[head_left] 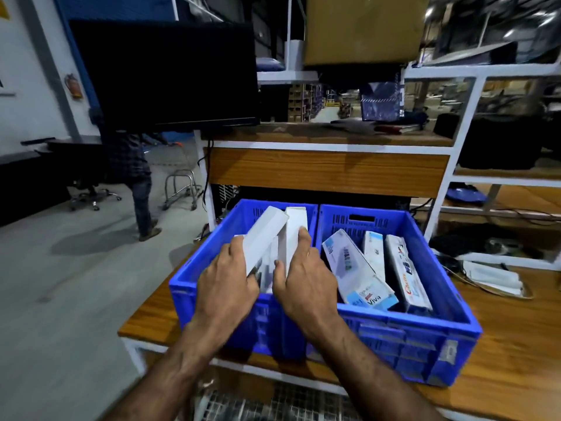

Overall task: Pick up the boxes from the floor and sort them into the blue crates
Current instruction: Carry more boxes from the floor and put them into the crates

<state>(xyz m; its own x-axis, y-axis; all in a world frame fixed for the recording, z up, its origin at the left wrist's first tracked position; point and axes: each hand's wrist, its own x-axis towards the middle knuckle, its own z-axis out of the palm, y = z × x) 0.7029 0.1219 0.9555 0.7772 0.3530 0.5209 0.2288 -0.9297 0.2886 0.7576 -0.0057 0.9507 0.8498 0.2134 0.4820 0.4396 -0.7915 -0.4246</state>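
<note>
Two blue crates stand side by side on a wooden table. Over the left crate (188, 287), my left hand (226, 284) grips a long white box (264, 235) tilted to the right. My right hand (303, 278) grips a second white box (294, 232) standing nearly upright next to it. More white boxes lie below them, mostly hidden by my hands. The right crate (449, 299) holds several printed cartons, among them a light blue and white one (352, 265) and a red-lettered one (406, 271).
The wooden table (516, 344) carries papers (491, 276) and cables at the right. A shelf unit with a dark monitor (164, 74) rises behind the crates. At the left, a person (136, 171) walks on the grey floor beside a metal trolley (182, 189) and an office chair (88, 192).
</note>
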